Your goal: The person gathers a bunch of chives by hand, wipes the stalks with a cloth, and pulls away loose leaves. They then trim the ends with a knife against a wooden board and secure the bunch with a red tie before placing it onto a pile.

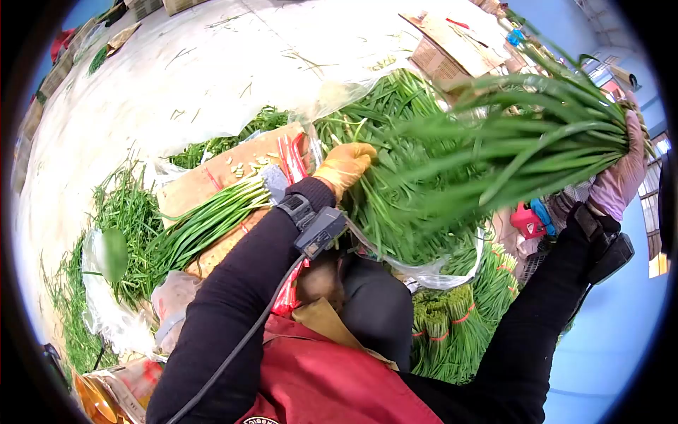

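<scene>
My right hand [623, 166], in a pinkish glove, is raised at the right, closed round a large bunch of long green stalks [544, 134] whose blurred leaves fan out to the left. My left hand [345, 168], in an orange glove, has its fingers curled over the edge of a big pile of loose greens [417, 191]; what it grips, if anything, is too small to tell. Left of it, a sheaf of green stalks with pale ends [219, 219] lies on a cardboard board [201, 185], near red-and-white strips [292, 157].
Banded green bundles [452, 321] stand below the pile at the lower right. Loose greens and clear plastic [106, 311] lie at the left. A cardboard box [441, 60] is at the upper right, and a red container [527, 220] sits below my right hand.
</scene>
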